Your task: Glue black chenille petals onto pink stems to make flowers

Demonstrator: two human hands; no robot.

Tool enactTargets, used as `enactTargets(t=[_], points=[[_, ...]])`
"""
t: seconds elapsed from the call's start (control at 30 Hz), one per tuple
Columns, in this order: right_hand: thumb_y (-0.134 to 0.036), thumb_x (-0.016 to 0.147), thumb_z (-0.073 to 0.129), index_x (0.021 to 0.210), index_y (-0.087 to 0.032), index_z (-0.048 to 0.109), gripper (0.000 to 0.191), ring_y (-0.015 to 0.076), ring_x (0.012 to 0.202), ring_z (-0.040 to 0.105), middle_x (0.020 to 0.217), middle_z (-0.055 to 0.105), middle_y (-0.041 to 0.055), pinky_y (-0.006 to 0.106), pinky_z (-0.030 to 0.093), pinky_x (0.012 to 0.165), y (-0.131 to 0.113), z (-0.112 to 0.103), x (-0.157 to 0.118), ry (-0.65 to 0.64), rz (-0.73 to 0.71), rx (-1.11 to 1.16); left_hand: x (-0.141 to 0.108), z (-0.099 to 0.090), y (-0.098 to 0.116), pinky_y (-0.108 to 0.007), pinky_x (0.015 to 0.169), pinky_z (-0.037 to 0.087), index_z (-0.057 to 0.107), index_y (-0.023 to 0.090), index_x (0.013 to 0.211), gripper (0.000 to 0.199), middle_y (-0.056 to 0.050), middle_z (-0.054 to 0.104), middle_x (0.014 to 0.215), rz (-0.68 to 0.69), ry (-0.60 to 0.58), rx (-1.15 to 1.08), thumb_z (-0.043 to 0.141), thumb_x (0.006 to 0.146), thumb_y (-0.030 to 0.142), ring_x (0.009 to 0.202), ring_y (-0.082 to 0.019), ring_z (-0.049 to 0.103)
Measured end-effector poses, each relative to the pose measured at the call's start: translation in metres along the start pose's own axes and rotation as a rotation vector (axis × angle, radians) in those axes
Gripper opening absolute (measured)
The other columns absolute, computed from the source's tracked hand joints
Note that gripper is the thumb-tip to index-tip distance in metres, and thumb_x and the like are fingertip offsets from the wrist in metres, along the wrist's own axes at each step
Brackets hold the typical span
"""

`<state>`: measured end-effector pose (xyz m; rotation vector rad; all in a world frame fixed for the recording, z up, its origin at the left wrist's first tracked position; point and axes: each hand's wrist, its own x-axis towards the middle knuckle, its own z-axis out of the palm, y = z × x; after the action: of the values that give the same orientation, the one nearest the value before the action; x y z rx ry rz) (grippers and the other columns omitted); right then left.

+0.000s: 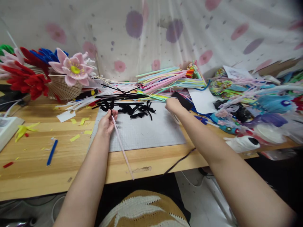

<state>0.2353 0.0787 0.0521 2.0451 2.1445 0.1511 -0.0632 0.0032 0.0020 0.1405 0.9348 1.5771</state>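
Observation:
My left hand [107,124] is closed around the top of a pale, thin stick [122,145], which slants down past the table's front edge. A looped black pipe-cleaner shape [107,105] stands at the stick's upper end, just above my fingers. Reaching forward over the grey cutting mat [146,134], my right hand [172,105] is closed at its back right corner, beside a black flat piece [181,100]. What its fingers hold, if anything, is hidden. Several bent black pipe-cleaner pieces [138,110] lie on the mat between my hands, with straight black pipe cleaners [123,94] behind them.
Coloured pipe cleaners [163,80] are heaped at the back. Fuzzy flowers [75,69] stand at the left. A blue strip [52,153] and yellow scraps [75,137] lie on the wooden table [28,170]. White paper [203,101] and a white roll [242,143] are on the right.

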Motion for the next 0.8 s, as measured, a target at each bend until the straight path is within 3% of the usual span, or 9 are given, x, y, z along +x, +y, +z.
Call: enactTargets(t=[0.2,0.43,0.5,0.67,0.73,0.8], points=[[-0.005,0.08,0.035,0.106,-0.004,0.062,0.037,0.0259,0.102,0.056,0.108,0.06,0.0218,0.033,0.041,0.085,-0.035,0.002,0.016,0.064,-0.109,0.0,-0.002,-0.002,-0.002,-0.012,0.05,0.05,0.058,0.011,0.07,0.019,-0.001,0.063,0.059,0.011,-0.008,0.013,0.048,0.085,0.014,0.06,-0.009,0.065],[-0.012,0.084,0.034,0.11,-0.01,0.061,0.037,0.0263,0.107,0.047,0.112,0.056,0.0181,0.035,0.037,0.089,-0.032,0.035,0.033,0.085,-0.161,0.081,-0.005,0.001,-0.011,-0.014,0.049,0.049,0.058,0.009,0.07,0.017,-0.003,0.063,0.061,-0.007,-0.028,0.096,0.049,0.084,0.015,0.062,-0.01,0.065],[-0.017,0.084,0.039,0.114,-0.011,0.059,0.036,0.0272,0.108,0.044,0.112,0.055,0.0174,0.036,0.035,0.091,-0.033,0.04,0.03,0.149,-0.188,0.153,-0.006,0.002,-0.012,-0.014,0.05,0.049,0.057,0.01,0.068,0.02,-0.003,0.062,0.06,0.004,-0.04,0.142,0.048,0.085,0.015,0.062,-0.01,0.065],[-0.023,0.083,0.043,0.117,-0.013,0.056,0.037,0.0232,0.108,0.044,0.114,0.056,0.0132,0.035,0.032,0.094,-0.026,0.046,-0.011,0.408,-0.168,0.466,-0.009,0.003,-0.013,-0.015,0.054,0.049,0.058,0.01,0.068,0.021,-0.003,0.062,0.06,0.033,-0.05,0.19,0.048,0.085,0.017,0.061,-0.009,0.064],[-0.026,0.083,0.042,0.112,-0.014,0.058,0.034,0.0203,0.102,0.05,0.108,0.059,0.0108,0.034,0.036,0.09,-0.013,0.05,-0.035,0.406,-0.168,0.633,-0.009,0.003,-0.015,-0.015,0.054,0.049,0.058,0.01,0.068,0.02,-0.003,0.063,0.06,0.039,-0.062,0.198,0.048,0.085,0.016,0.061,-0.009,0.063],[-0.029,0.081,0.045,0.102,-0.014,0.061,0.03,0.0175,0.087,0.056,0.1,0.063,0.0098,0.031,0.042,0.079,0.005,0.054,-0.056,0.321,-0.126,0.811,-0.011,0.004,-0.017,-0.015,0.054,0.049,0.059,0.01,0.07,0.021,-0.003,0.063,0.061,0.036,-0.084,0.226,0.047,0.085,0.016,0.061,-0.008,0.063]])
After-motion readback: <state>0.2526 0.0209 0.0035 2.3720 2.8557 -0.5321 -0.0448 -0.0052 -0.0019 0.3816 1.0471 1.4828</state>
